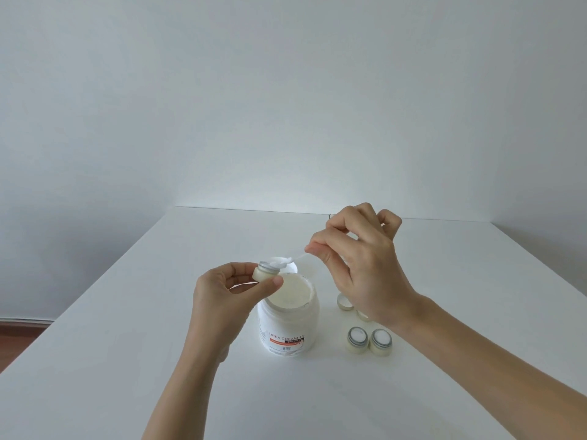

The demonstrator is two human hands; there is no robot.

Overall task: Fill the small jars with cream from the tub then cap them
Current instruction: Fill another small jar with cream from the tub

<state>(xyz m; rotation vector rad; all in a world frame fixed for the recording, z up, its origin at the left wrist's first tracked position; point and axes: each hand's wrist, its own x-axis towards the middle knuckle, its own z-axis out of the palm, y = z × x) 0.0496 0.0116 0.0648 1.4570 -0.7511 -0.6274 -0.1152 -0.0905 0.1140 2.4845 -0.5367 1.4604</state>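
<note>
An open white tub [287, 315] labelled urea cream stands in the middle of the white table [127, 312]. My left hand [222, 293] holds a small cream-coloured jar [265, 271] tilted above the tub's far left rim. My right hand [359, 265] pinches a small white spatula [290, 259]; its tip carries a dab of cream at the jar's mouth. Two uncapped small jars [357, 339] [380, 342] with cream inside stand right of the tub.
Two small caps [344, 302] [362, 315] lie under my right wrist, partly hidden. The tub's white lid [292, 267] lies behind the tub. A plain wall rises behind the table's far edge.
</note>
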